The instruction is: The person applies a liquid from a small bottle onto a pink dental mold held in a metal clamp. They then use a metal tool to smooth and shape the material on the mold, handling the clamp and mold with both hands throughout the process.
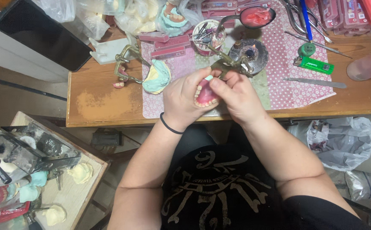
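Gripping pink denture [205, 97] — both hands

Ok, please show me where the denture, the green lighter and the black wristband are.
denture [205, 97], head view, on its pink wax base between the two hands.
green lighter [315, 64], head view, middle of its green body.
black wristband [169, 126], head view, on the band at the left wrist.

Two hands at work, left hand [181, 102] and right hand [236, 96], on one pink denture [205, 97]; one green lighter [313, 65], one black tablet [40, 36], two brass articulators [128, 64].
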